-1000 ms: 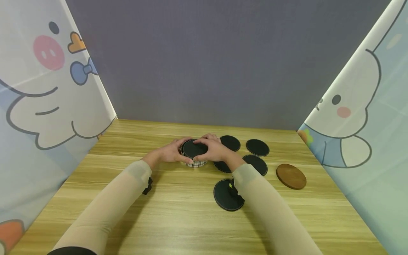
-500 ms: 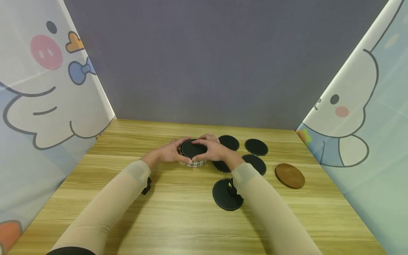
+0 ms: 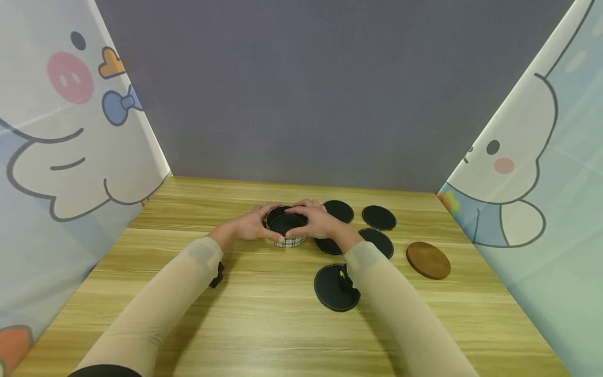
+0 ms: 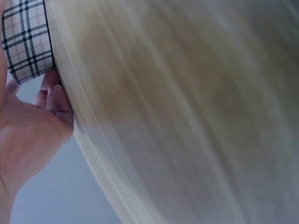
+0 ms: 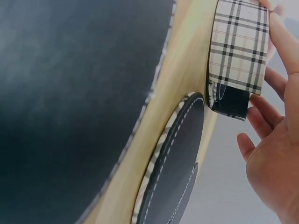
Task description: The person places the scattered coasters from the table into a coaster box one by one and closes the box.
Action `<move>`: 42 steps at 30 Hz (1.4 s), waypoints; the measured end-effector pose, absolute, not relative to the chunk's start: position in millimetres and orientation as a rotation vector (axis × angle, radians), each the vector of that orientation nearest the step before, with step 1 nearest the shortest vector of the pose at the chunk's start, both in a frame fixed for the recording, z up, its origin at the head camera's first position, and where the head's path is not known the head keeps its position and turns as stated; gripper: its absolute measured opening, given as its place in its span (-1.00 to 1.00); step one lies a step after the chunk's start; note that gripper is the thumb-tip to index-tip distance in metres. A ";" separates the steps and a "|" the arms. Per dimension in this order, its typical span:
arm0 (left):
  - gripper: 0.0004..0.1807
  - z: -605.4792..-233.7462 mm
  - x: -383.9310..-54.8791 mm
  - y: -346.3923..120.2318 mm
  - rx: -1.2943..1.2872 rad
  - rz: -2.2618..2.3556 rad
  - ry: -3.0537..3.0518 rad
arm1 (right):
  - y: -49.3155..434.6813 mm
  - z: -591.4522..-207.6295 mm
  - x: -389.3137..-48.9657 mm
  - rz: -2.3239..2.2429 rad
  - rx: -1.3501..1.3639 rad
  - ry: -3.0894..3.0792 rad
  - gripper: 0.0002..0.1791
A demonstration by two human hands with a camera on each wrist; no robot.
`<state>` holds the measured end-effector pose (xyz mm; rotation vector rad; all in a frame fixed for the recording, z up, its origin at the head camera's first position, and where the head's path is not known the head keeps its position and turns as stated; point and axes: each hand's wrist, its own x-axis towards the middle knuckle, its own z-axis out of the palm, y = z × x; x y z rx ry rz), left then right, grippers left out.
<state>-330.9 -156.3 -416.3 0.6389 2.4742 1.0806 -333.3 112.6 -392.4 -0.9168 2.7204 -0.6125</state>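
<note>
A round plaid coaster holder (image 3: pixel 293 242) stands on the wooden table between both hands, a black round coaster (image 3: pixel 281 225) lying inside it below the rim. My left hand (image 3: pixel 250 225) curves round the holder's left side, thumb at the front; in the left wrist view its fingertips meet the plaid wall (image 4: pixel 28 42) near the table. From the right, my right hand (image 3: pixel 319 222) reaches over the rim with thumb and fingers spread. In the right wrist view, a gap in the holder's wall (image 5: pixel 240 44) shows its dark inside, and the right hand's (image 5: pixel 280 144) lower fingers are loosely bent.
Several black stitched coasters lie right of the holder, among them a far one (image 3: pixel 379 218), one beside it (image 3: pixel 340 210) and a near one (image 3: pixel 334 293) partly under the right wrist. A brown wooden disc (image 3: pixel 428 260) lies farther right. A grey panel (image 3: pixel 301 104) closes the back.
The black coaster has sunk from the holder's rim to inside it, baring the inner wall. Both hands have stayed almost in place round the holder.
</note>
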 end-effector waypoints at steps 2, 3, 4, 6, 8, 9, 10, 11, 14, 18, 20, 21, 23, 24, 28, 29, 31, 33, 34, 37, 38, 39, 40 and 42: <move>0.29 -416.0 -330.3 -155.7 0.633 1.087 2.468 | 116.1 -390.9 -331.1 -0.645 -0.917 2.720 -0.17; 0.30 -415.9 -330.1 -155.3 0.628 1.090 2.465 | 118.3 -390.3 -329.6 -0.668 -0.917 2.718 -0.19; 0.30 -415.9 -329.8 -155.0 0.624 1.088 2.466 | 121.0 -389.8 -327.9 -0.696 -0.919 2.710 -0.20; 0.31 -416.2 -329.6 -154.6 0.614 1.088 2.469 | 127.4 -389.2 -324.2 -0.743 -0.938 2.695 -0.23; 0.31 -417.0 -330.0 -154.4 0.609 1.087 2.480 | 135.1 -388.8 -319.6 -0.799 -0.965 2.672 -0.26; 0.31 -417.4 -330.4 -154.3 0.607 1.088 2.485 | 139.4 -388.7 -316.9 -0.827 -0.980 2.655 -0.28; 0.31 -417.6 -330.6 -154.1 0.605 1.092 2.488 | 144.1 -388.6 -314.1 -0.845 -0.997 2.643 -0.29; 0.30 -417.9 -331.1 -154.1 0.604 1.100 2.486 | 148.9 -388.9 -311.8 -0.862 -1.017 2.634 -0.31; 0.28 -418.0 -331.7 -154.1 0.606 1.117 2.483 | 164.2 -387.1 -302.4 -0.894 -1.060 2.631 -0.35; 0.28 -418.1 -331.7 -154.9 0.610 1.114 2.492 | 184.3 -381.9 -290.2 -0.923 -1.047 2.624 -0.38; 0.29 -418.4 -331.8 -155.4 0.616 1.100 2.501 | 193.5 -380.7 -284.3 -0.943 -1.016 2.599 -0.39; 0.30 -418.7 -331.8 -155.5 0.617 1.094 2.505 | 197.6 -380.6 -281.4 -0.933 -1.008 2.596 -0.41; 0.31 -418.9 -331.8 -155.7 0.615 1.085 2.509 | 205.0 -382.2 -275.5 -0.914 -1.008 2.585 -0.45; 0.32 -419.0 -332.0 -155.8 0.615 1.083 2.512 | 208.2 -383.4 -272.4 -0.906 -1.009 2.577 -0.47; 0.33 -419.0 -332.4 -155.9 0.612 1.089 2.507 | 219.1 -388.8 -259.4 -0.853 -1.006 2.541 -0.54; 0.33 -418.7 -332.3 -155.8 0.615 1.093 2.506 | 221.5 -390.3 -256.4 -0.845 -1.002 2.527 -0.55; 0.32 -418.5 -332.4 -155.4 0.616 1.098 2.500 | 226.4 -393.2 -250.6 -0.819 -0.993 2.500 -0.56; 0.31 -417.9 -332.1 -155.0 0.613 1.106 2.495 | 230.9 -396.6 -245.8 -0.807 -1.001 2.468 -0.57; 0.30 -417.6 -332.0 -154.9 0.615 1.110 2.493 | 233.0 -398.3 -243.8 -0.811 -1.008 2.451 -0.57; 0.29 -416.8 -331.4 -154.9 0.612 1.118 2.490 | 239.0 -402.8 -237.9 -0.802 -1.023 2.411 -0.56; 0.29 -416.7 -331.2 -154.9 0.612 1.119 2.489 | 240.8 -404.0 -236.0 -0.790 -1.024 2.406 -0.54; 0.29 -416.7 -331.1 -155.0 0.611 1.120 2.490 | 242.4 -404.9 -234.1 -0.776 -1.023 2.404 -0.52; 0.29 -416.7 -331.1 -155.0 0.611 1.120 2.491 | 243.8 -405.6 -232.3 -0.751 -1.027 2.408 -0.50; 0.29 -416.9 -331.3 -154.9 0.614 1.119 2.493 | 245.9 -407.1 -229.7 -0.710 -1.033 2.417 -0.47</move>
